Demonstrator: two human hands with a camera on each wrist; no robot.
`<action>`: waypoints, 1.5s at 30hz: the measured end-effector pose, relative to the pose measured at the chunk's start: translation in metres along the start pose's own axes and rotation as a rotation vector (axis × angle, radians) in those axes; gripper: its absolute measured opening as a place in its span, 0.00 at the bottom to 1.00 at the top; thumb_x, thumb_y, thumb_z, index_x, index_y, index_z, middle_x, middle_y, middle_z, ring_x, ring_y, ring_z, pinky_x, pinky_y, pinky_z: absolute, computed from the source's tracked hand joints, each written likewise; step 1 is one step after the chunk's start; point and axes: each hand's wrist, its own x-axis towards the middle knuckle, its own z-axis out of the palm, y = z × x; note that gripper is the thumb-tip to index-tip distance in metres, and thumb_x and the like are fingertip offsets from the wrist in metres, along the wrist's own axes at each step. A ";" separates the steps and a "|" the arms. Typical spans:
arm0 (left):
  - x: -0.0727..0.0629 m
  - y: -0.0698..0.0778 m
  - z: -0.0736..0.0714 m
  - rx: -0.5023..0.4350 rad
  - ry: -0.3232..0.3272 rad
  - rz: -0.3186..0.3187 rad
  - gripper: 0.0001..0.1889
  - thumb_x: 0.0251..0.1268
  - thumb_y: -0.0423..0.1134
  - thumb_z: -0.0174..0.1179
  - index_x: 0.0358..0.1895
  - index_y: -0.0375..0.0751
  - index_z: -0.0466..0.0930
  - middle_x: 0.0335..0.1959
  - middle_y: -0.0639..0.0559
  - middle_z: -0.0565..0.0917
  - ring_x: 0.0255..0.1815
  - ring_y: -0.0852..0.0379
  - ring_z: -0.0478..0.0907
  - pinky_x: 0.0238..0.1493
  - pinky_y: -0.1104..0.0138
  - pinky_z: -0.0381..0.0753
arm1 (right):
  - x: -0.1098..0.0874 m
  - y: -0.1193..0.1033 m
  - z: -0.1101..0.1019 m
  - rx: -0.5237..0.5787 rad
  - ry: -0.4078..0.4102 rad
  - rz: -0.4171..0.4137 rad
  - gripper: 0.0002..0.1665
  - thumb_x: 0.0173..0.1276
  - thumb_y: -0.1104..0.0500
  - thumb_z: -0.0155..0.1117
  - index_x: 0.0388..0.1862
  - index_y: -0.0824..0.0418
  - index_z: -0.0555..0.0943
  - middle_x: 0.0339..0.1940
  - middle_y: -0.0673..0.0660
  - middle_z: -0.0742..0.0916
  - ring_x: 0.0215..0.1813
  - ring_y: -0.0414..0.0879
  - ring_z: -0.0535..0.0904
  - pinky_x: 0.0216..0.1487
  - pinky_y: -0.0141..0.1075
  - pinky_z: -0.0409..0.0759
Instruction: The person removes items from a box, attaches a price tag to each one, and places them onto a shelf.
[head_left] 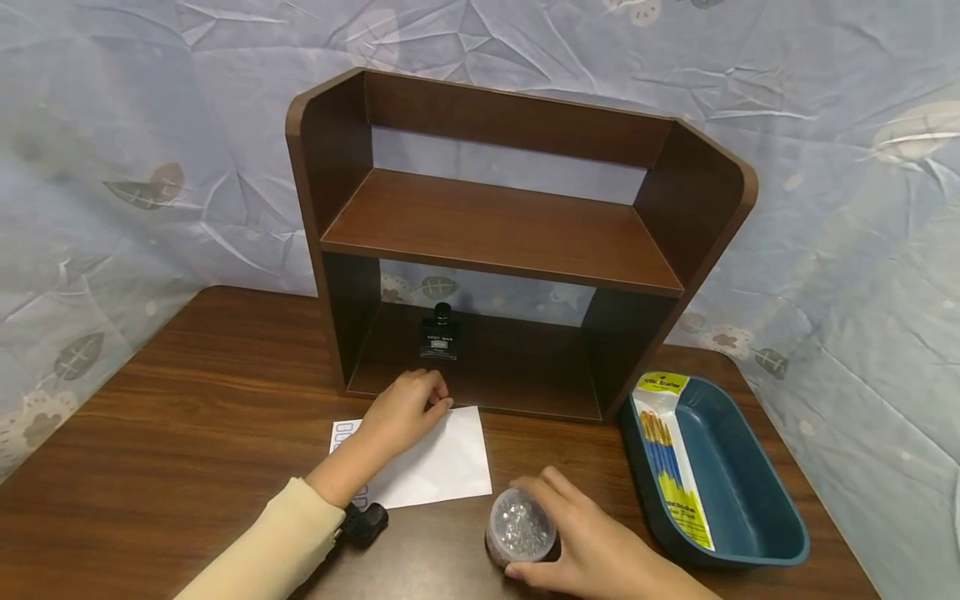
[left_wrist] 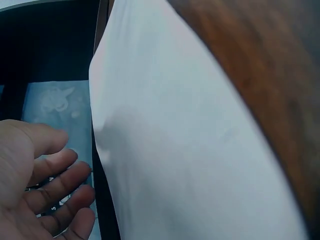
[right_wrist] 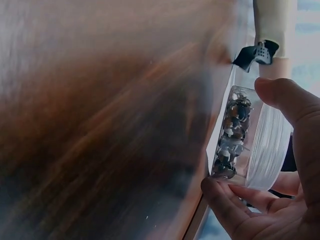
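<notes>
My right hand (head_left: 585,537) grips a small round clear tub of thumbtacks (head_left: 521,527), thumb on one side and fingers on the other. In the right wrist view the silvery tacks (right_wrist: 232,132) show through the tub's wall, under a ribbed translucent lid (right_wrist: 269,150). Over a white sheet of paper (head_left: 450,460) hovers my left hand (head_left: 408,408), its fingers loosely curled around nothing. Just beyond that hand, a black perfume bottle (head_left: 439,340) with a round cap stands upright on the lower level of the brown shelf (head_left: 502,225).
A dark teal tray (head_left: 738,467) sits at the table's right side, with a pack of paintbrushes (head_left: 667,467) leaning along its left wall. Patterned cloth (head_left: 840,208) hangs behind the wooden table (head_left: 187,417). A black strap device (head_left: 363,525) is on my left wrist.
</notes>
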 end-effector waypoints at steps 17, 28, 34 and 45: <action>-0.002 0.001 -0.005 0.139 -0.135 -0.050 0.12 0.68 0.44 0.69 0.28 0.47 0.78 0.30 0.52 0.81 0.32 0.54 0.75 0.33 0.61 0.78 | 0.017 0.012 0.005 -0.083 0.112 -0.014 0.46 0.59 0.35 0.79 0.70 0.54 0.75 0.52 0.47 0.79 0.50 0.38 0.80 0.46 0.32 0.87; -0.004 0.009 -0.010 0.207 -0.160 -0.082 0.12 0.67 0.46 0.70 0.28 0.44 0.83 0.34 0.48 0.84 0.39 0.48 0.79 0.40 0.53 0.83 | 0.023 0.017 0.005 -0.075 0.118 0.008 0.46 0.58 0.36 0.80 0.69 0.53 0.75 0.53 0.46 0.79 0.51 0.40 0.81 0.49 0.34 0.88; -0.004 0.005 -0.009 0.193 -0.138 -0.059 0.08 0.67 0.43 0.70 0.32 0.45 0.86 0.35 0.48 0.84 0.40 0.49 0.80 0.41 0.54 0.84 | 0.025 0.019 0.005 -0.067 0.115 0.020 0.45 0.58 0.36 0.80 0.69 0.53 0.75 0.53 0.47 0.79 0.51 0.41 0.81 0.49 0.36 0.89; 0.000 -0.002 -0.008 0.157 -0.139 -0.051 0.06 0.67 0.40 0.70 0.31 0.48 0.85 0.34 0.49 0.83 0.39 0.50 0.79 0.40 0.55 0.83 | 0.028 0.020 0.003 -0.075 0.106 0.052 0.47 0.58 0.35 0.80 0.71 0.53 0.74 0.54 0.49 0.79 0.52 0.43 0.81 0.49 0.39 0.89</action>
